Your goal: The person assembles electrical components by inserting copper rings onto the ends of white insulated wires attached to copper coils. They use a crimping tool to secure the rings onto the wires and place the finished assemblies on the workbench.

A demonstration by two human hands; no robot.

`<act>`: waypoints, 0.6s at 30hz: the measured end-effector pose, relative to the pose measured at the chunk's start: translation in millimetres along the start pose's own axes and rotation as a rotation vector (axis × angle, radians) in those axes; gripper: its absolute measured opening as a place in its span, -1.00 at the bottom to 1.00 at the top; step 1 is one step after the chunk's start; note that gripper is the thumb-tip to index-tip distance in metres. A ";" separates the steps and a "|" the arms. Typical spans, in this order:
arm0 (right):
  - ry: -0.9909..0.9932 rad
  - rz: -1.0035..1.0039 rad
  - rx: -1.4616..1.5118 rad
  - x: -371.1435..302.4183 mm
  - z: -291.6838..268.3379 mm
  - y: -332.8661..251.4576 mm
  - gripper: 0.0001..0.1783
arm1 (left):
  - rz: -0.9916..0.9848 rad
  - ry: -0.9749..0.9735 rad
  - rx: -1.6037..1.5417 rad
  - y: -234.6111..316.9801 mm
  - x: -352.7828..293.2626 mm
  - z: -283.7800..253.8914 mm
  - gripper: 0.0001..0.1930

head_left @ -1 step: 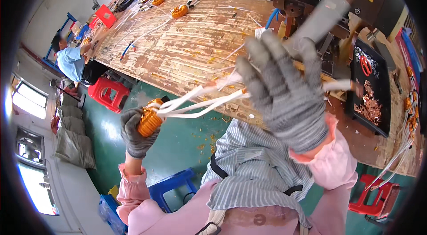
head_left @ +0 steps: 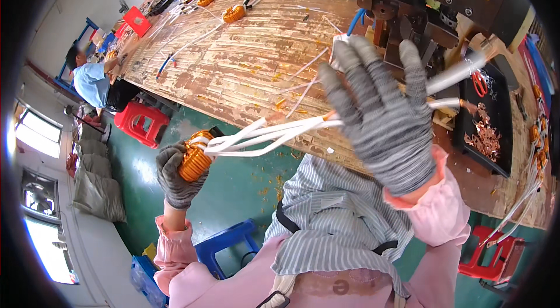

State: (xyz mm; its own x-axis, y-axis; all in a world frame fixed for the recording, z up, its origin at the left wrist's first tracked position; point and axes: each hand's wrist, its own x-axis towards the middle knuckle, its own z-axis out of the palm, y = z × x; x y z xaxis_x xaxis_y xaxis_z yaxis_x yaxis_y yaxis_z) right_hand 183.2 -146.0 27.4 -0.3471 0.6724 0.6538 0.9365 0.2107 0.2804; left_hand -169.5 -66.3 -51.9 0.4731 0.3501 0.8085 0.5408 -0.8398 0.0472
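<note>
My gloved left hand (head_left: 179,177) is closed around a coil (head_left: 196,156) wound with orange-copper wire, held off the table's near edge. From the coil several white sleeved leads (head_left: 262,137) run to the right and pass beneath my right hand (head_left: 385,121). That hand, in a grey knit glove, has its fingers spread with its back showing; whether the palm touches the leads is hidden. Beyond it, blurred lead ends (head_left: 458,73) stick out in front of a dark press machine (head_left: 408,10).
A black tray (head_left: 503,133) with copper terminals and red-handled scissors (head_left: 479,84) lies at the right. More coils (head_left: 234,13) with leads lie at the back of the worn wooden table (head_left: 245,63). A blue stool (head_left: 227,247) is below; a person (head_left: 93,83) sits far left.
The lead ends beyond my right hand have swung down and to the right, away from the press. My right hand has shifted slightly right; my left hand has barely moved with the coil.
</note>
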 end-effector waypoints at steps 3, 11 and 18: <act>-0.289 0.041 -0.078 -23.6 5.5 22.7 -0.47 | 0.086 -0.029 -0.005 -1.7 1.6 -2.3 -0.36; -0.516 0.329 0.280 -137.0 13.2 62.5 -0.61 | 0.650 -0.332 0.027 -34.0 73.4 61.8 -0.63; -0.628 0.477 0.249 -143.4 16.2 62.6 -0.70 | 0.710 -0.485 0.089 -79.1 132.8 177.5 -0.64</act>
State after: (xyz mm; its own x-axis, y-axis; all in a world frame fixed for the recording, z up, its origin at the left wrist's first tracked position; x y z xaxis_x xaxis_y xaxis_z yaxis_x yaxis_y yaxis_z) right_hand 292.4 -217.7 -60.1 0.1146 0.9852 0.1276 0.9854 -0.0965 -0.1400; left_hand -26.1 120.3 -52.4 0.9533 -0.0897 0.2885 0.0475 -0.8985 -0.4364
